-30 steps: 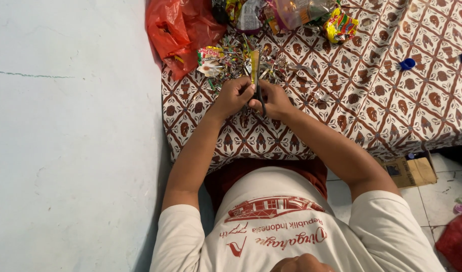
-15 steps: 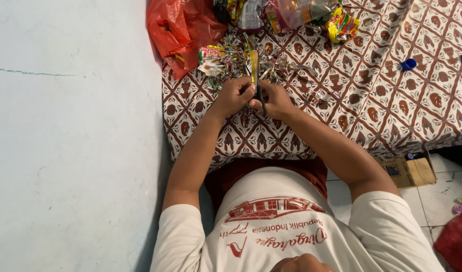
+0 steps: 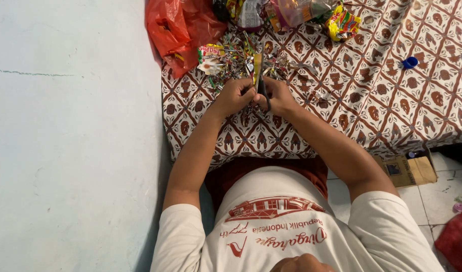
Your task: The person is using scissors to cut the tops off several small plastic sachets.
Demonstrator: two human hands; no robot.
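A patterned brown-and-white cloth (image 3: 341,116) covers the surface, with a red plastic bag (image 3: 178,27) bunched at its far left corner and a heap of shiny cut wrapper strips (image 3: 236,58) lying just beside the bag. Over the near side of that heap, the left hand (image 3: 234,96) pinches the lower end of a yellow wrapper strip (image 3: 257,64), held upright. The right hand (image 3: 277,97), touching the left, is closed around dark scissors (image 3: 263,90), whose blades meet the strip.
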